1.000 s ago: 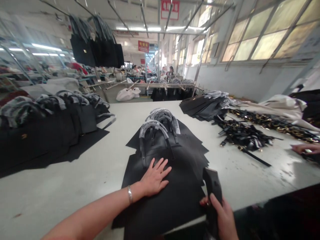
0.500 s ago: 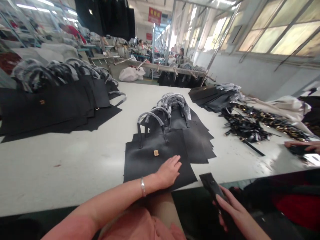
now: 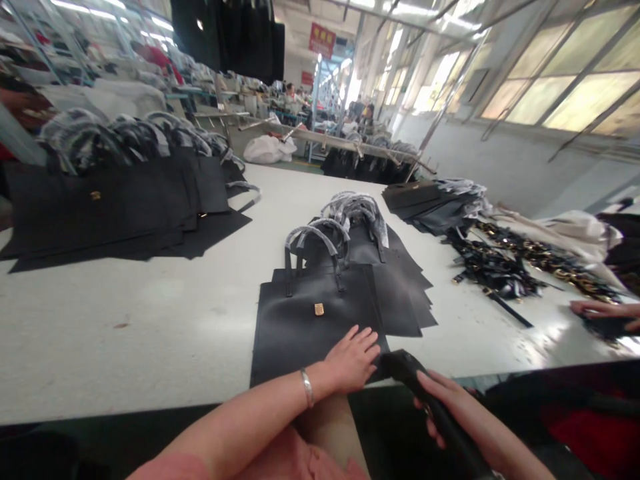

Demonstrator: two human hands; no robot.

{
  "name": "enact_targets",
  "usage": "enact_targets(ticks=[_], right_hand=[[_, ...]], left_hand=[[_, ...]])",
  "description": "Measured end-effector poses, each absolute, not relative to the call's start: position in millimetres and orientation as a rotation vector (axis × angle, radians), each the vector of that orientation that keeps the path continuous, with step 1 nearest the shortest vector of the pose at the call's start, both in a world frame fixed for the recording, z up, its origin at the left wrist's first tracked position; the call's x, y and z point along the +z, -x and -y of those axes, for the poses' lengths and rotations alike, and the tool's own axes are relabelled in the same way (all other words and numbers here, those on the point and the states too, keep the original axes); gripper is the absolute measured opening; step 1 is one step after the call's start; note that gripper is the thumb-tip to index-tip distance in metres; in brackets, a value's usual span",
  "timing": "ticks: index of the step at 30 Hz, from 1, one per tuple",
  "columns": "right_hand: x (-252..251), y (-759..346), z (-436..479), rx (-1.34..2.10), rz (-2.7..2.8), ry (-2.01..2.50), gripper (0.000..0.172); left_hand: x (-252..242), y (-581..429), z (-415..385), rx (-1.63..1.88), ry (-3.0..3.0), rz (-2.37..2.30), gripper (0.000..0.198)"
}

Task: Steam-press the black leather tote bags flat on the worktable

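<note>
A flat black leather tote bag (image 3: pixel 310 317) with a small gold plate lies at the near edge of the white table (image 3: pixel 150 320), on top of a stack of like bags. Its handles are wrapped in clear plastic. My left hand (image 3: pixel 353 360) rests flat on the bag's near right corner, fingers spread. Just below the table edge, my right hand (image 3: pixel 445 400) grips a long black leather piece (image 3: pixel 407 368) whose tip reaches the bag's corner beside my left hand.
A row of black bags (image 3: pixel 110 200) lies at the left. More bags (image 3: pixel 430 200), black straps (image 3: pixel 490 270) and gold chains (image 3: pixel 550 257) lie at the right. Another person's hand (image 3: pixel 605 310) rests at the right edge. Workers sit far behind.
The view dropped back from the table. My left hand slid to the bag's near corner. My right hand brought the black piece up to that corner.
</note>
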State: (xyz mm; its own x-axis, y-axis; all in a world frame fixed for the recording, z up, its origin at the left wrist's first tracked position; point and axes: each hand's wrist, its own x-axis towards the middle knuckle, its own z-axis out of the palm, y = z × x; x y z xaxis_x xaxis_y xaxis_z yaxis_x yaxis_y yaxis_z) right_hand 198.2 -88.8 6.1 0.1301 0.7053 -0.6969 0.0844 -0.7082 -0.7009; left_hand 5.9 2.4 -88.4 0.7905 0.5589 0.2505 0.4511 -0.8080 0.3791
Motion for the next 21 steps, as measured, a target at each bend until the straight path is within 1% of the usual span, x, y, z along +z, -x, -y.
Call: enact_targets(ticks=[3, 7, 11, 12, 14, 16, 18, 21], right_hand=[[6, -192, 68, 1.429, 0.803, 1.912, 0.028], [19, -187, 46, 1.243, 0.868, 1.848, 0.031], [31, -180, 31, 1.342, 0.899, 1.762, 0.028], [31, -177, 28, 1.377, 0.907, 1.747, 0.029], [27, -171, 21, 1.409, 0.935, 1.732, 0.031], [20, -165, 13, 1.427, 0.963, 1.729, 0.034], [14, -158, 3, 1.464, 0.985, 1.727, 0.034], [7, -146, -17, 1.531, 1.014, 1.722, 0.029]], left_hand=[[-86, -6, -1, 0.514, -2.651, -0.786, 0.043], [-84, -1, 22, 0.471, -2.566, -0.8, 0.044], [-81, 10, 51, 0.401, -2.474, -0.678, 0.059], [-79, 14, 52, 0.41, -2.451, -0.683, 0.059], [-75, 24, 42, 0.481, -2.427, -0.838, 0.054], [-73, 34, 21, 0.564, -2.419, -1.139, 0.053], [-75, 44, 0, 0.58, -2.416, -1.361, 0.06], [-83, 55, -18, 0.55, -2.44, -1.398, 0.066]])
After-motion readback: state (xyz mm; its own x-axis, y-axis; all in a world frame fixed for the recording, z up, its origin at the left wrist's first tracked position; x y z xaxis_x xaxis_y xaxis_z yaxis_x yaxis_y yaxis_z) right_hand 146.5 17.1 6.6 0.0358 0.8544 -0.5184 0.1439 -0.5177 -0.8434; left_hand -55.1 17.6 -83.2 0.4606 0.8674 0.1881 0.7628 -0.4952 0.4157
